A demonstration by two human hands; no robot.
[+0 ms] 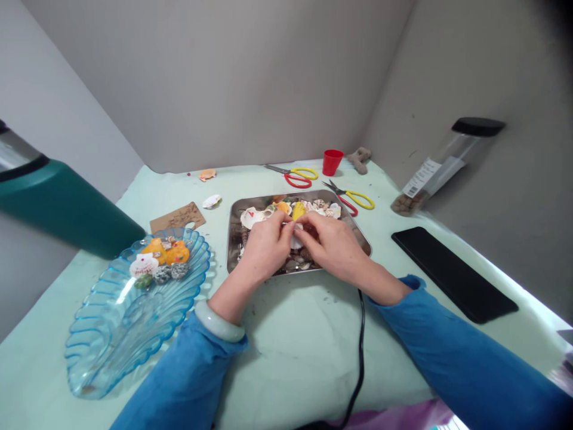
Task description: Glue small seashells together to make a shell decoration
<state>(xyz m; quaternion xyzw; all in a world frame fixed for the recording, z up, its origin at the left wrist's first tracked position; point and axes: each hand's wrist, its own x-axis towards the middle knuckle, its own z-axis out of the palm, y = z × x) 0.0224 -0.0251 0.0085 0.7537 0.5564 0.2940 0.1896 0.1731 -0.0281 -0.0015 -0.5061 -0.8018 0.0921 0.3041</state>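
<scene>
My left hand (pixel 268 242) and my right hand (pixel 329 245) meet over a metal tray (pixel 233 239) full of seashells. Fingers and thumbs are pinched together at the tips, nearly touching each other. Whatever lies between the fingertips is too small and covered to make out. Just below them a white shell (pixel 296 242) shows; whether it is held or lies in the tray, I cannot tell. Behind the fingers are a yellow shell (pixel 298 210), an orange shell (pixel 283 207) and a large white shell (pixel 253 217) with a red mark.
On the left are a blue shell-shaped dish (pixel 129 322) with shells and trinkets, a green bottle (pixel 67 206) and a brown card (pixel 179 218). Scissors (pixel 298 176), more scissors (pixel 351 197) and a red cup (pixel 332 162) stand behind. A clear jar (pixel 441 170), a black phone-like slab (pixel 452 272) and a black cable (pixel 360 352) lie rightward.
</scene>
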